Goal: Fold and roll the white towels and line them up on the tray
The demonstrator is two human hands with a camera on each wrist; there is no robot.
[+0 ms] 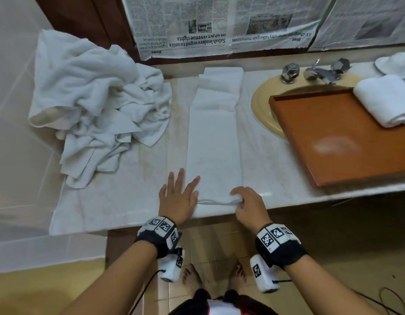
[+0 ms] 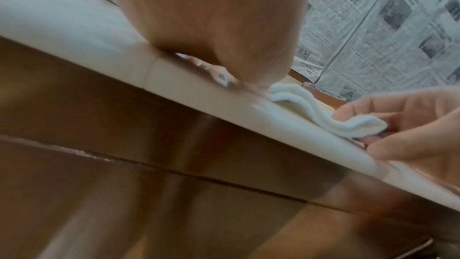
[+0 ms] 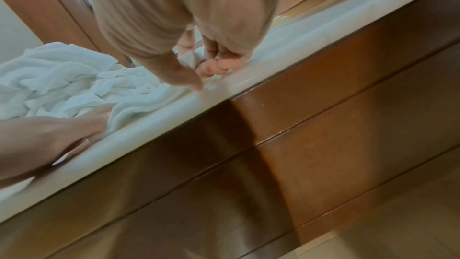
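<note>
A white towel (image 1: 215, 133), folded into a long narrow strip, lies on the marble counter and runs away from me. My right hand (image 1: 244, 202) pinches the strip's near end (image 2: 358, 123) at the counter edge, fingers curled round the layered hem. My left hand (image 1: 179, 192) lies flat with straight, spread fingers on the strip's near left corner. A heap of crumpled white towels (image 1: 99, 105) sits at the left. The orange tray (image 1: 342, 137) rests over the sink at the right, and a rolled white towel (image 1: 385, 101) lies at its far end.
A yellow sink (image 1: 262, 108) with a chrome faucet (image 1: 319, 72) sits under the tray. Newspaper (image 1: 219, 21) covers the wall behind. A white dish (image 1: 394, 62) stands at the far right. Bare counter (image 1: 119, 201) lies near the left hand. The counter front drops to a wooden cabinet (image 2: 174, 145).
</note>
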